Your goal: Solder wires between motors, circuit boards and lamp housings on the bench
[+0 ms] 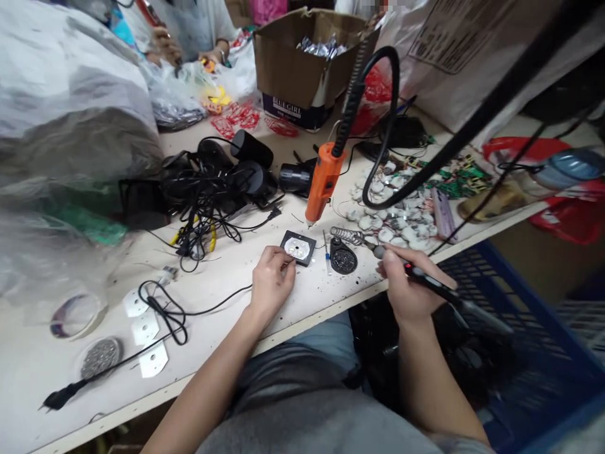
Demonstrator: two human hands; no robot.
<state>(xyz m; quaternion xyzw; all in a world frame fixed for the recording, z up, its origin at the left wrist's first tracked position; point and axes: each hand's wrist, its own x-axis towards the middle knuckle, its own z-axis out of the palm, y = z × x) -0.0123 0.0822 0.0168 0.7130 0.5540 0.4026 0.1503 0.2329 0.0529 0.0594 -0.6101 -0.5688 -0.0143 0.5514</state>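
My left hand (274, 277) is closed in a pinch at the near left edge of a small black square housing (312, 242) with a silver plate (297, 248) inside. What its fingertips hold is hidden. A black power cord (217, 307) runs from its plug at the left up to this hand. My right hand (411, 284) is wrapped round a soldering iron (432, 282), whose front end points left at the coil of a spring stand (347, 236). Below that coil lies the stand's round black base (343, 260). A thin blue-and-silver tool (327, 253) lies between housing and stand.
An orange electric screwdriver (324, 183) hangs above the housing. Black cables (203, 202) are heaped left; many white round parts (392, 214) lie right. Silver plates (145, 329), a screw dish (100, 358) and a tape roll (78, 315) sit front left. Another person's hand (165, 47) works behind.
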